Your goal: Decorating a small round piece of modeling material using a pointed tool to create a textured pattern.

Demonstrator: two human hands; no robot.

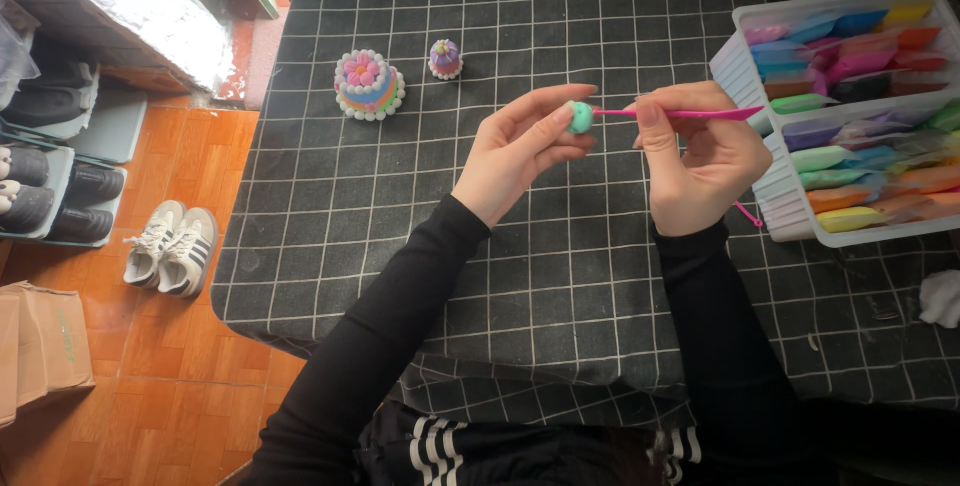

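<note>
Left hand (515, 151) grip pinched shut on small teal clay ball (580, 117), held above counter (400, 226). Right hand (700, 161) grip closed round pink sculpting tool (680, 114), tip touching ball. Ball likely light, soft, easily dented; hold by sides. Clay tray (790, 221) at right.

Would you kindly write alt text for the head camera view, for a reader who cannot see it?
Over a black grid-patterned tablecloth, the left hand pinches a small teal clay ball while the right hand presses a thin pink plastic tool into it. Two pastel clay cakes sit beyond; a white tray of coloured clay packets stands right.
</note>
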